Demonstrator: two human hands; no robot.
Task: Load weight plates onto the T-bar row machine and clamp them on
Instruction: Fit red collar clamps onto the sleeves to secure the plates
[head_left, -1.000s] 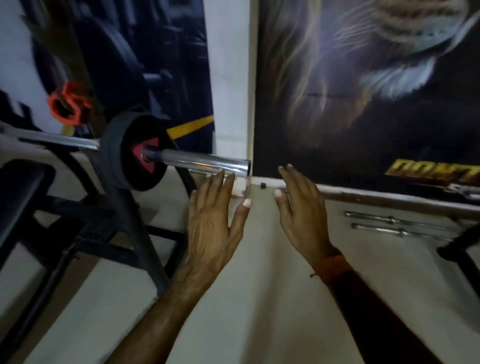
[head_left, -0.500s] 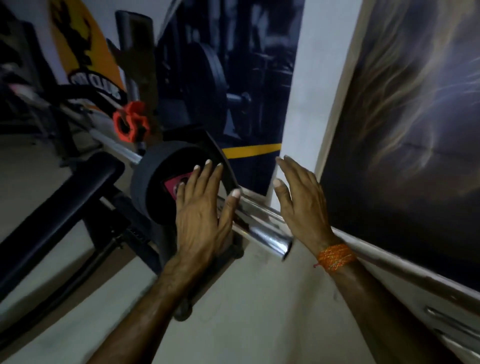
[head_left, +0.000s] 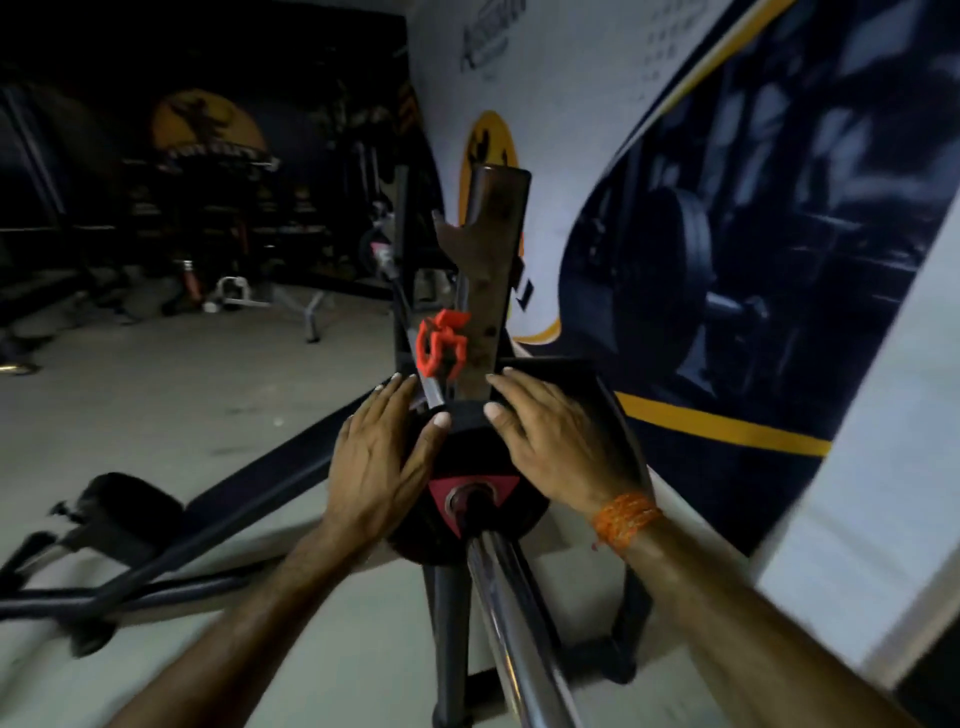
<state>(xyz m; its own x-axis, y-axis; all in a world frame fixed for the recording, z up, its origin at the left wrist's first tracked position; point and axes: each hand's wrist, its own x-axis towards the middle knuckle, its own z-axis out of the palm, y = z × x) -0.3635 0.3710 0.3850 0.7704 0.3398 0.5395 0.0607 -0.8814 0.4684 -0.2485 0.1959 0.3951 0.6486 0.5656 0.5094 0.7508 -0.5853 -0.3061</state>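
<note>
Changed since half a second ago: view swung end-on along chrome steel sleeve (head_left: 511, 623), lower centre. Left hand (head_left: 382, 462) and right hand (head_left: 563, 447), then apart and short of it, now flat with fingers spread on either flank of black round weight plate with red triangular hub (head_left: 467, 467), centre frame; seated, apparently being pushed home. Orange plastic collar clamp (head_left: 440, 344) above centre, not on this sleeve; clamping outstanding. Wall lettering upper centre blurred, unreadable.
</note>
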